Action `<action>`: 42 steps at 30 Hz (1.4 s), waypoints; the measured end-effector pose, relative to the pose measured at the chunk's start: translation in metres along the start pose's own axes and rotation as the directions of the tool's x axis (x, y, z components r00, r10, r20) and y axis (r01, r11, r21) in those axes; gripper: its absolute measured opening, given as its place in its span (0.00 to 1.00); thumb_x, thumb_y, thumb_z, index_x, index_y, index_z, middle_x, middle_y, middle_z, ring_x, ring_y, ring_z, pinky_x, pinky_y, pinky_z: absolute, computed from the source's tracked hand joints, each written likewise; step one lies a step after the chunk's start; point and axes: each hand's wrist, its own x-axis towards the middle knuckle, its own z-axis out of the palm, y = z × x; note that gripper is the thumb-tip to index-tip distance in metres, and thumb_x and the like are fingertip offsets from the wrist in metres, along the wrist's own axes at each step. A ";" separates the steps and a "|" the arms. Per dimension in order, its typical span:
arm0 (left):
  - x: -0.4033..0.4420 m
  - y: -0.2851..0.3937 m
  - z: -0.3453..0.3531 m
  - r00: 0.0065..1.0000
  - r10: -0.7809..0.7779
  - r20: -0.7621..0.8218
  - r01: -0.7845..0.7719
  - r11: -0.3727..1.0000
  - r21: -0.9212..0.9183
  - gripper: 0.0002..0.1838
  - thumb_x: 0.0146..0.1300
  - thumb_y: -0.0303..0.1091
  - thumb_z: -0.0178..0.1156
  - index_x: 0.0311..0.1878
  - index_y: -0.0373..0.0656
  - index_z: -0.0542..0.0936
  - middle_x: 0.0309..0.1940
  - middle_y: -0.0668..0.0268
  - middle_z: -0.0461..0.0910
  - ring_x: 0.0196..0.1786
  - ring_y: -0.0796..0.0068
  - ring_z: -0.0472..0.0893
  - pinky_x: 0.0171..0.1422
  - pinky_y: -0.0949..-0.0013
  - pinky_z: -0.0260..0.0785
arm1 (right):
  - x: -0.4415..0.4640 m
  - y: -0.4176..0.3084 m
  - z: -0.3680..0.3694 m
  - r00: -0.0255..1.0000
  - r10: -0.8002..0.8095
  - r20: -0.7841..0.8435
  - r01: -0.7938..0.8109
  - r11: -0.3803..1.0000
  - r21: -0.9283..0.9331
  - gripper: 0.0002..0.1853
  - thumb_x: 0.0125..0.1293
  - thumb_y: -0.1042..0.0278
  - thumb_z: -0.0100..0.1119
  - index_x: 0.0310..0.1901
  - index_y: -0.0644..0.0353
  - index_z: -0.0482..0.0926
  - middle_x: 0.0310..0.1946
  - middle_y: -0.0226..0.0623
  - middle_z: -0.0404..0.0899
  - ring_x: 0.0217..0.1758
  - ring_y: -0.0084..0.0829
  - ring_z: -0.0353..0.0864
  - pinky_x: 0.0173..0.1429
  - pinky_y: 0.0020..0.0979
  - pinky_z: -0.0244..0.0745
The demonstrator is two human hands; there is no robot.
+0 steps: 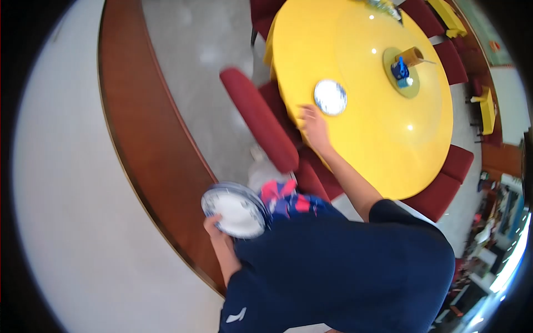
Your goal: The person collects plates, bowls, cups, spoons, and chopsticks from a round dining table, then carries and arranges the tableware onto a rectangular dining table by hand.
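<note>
My left hand (214,226) grips a stack of white plates (239,213) with blue-patterned rims, held close to my body with the thumb over the top plate. My right arm reaches over the round table, which has a yellow cloth (366,150). At the near table edge, my right hand (314,125) is slightly blurred, its fingers apart and nothing in them. Just beyond those fingers a single white plate (331,97) with blue markings lies flat on the cloth; hand and plate look apart.
Dark red chairs (261,119) surround the table, one close beside me. A round stand (413,89) on the table bears a blue item (400,69) and a brown container (412,56). A brown wooden band (133,83) runs along the pale wall (61,166) at left.
</note>
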 end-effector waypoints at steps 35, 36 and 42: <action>0.337 0.231 0.107 0.529 -0.770 0.356 0.635 0.638 0.435 0.28 0.61 0.39 0.59 0.60 0.30 0.71 0.55 0.49 0.78 0.55 0.53 0.79 0.62 0.55 0.72 | 0.098 -0.071 0.023 0.626 0.692 -0.359 -0.468 0.702 0.537 0.13 0.71 0.66 0.47 0.47 0.69 0.73 0.20 0.32 0.73 0.15 0.21 0.67 0.19 0.26 0.62; 0.335 0.228 0.108 0.524 -0.771 0.361 0.648 0.636 0.419 0.27 0.61 0.37 0.59 0.60 0.30 0.71 0.54 0.48 0.78 0.54 0.54 0.81 0.60 0.56 0.73 | 0.097 -0.113 0.025 0.646 0.689 -0.329 -0.459 0.695 0.553 0.14 0.71 0.66 0.48 0.50 0.69 0.73 0.24 0.33 0.76 0.18 0.20 0.70 0.21 0.25 0.66; 0.304 0.204 0.112 0.531 -0.741 0.412 0.622 0.671 0.405 0.27 0.63 0.39 0.57 0.61 0.31 0.71 0.55 0.49 0.78 0.56 0.55 0.80 0.61 0.56 0.73 | 0.068 -0.239 0.064 0.827 0.530 -0.188 -0.309 0.707 0.637 0.14 0.71 0.70 0.51 0.50 0.72 0.75 0.38 0.32 0.80 0.37 0.16 0.76 0.39 0.20 0.72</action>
